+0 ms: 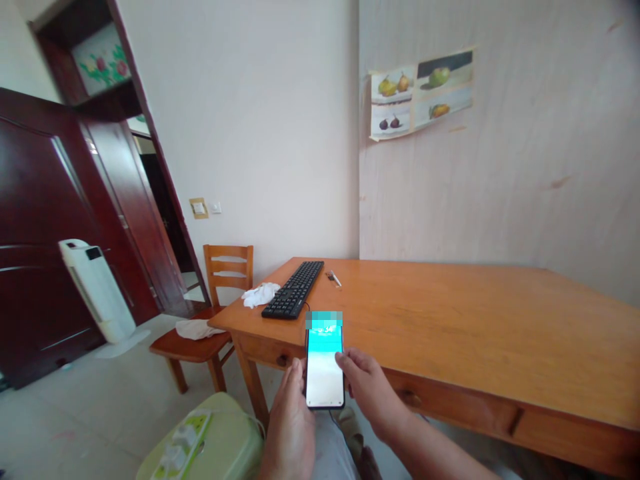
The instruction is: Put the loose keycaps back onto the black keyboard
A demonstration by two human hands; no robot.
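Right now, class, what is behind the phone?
Past both sides of the phone, the wooden table shows. The stretch directly behind the phone is covered, and so is the phone's back, so any fingers of the left hand beneath it cannot be seen.

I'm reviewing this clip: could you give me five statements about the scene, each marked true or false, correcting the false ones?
1. The phone has its screen lit. True.
2. The left hand is at the phone's left edge. True.
3. The right hand lies flat on the table. False: it is at the phone's right edge.
4. The keyboard rests on the chair. False: it lies on the table.
5. The fruit pictures lie beside the keyboard. False: they are up on the wall.
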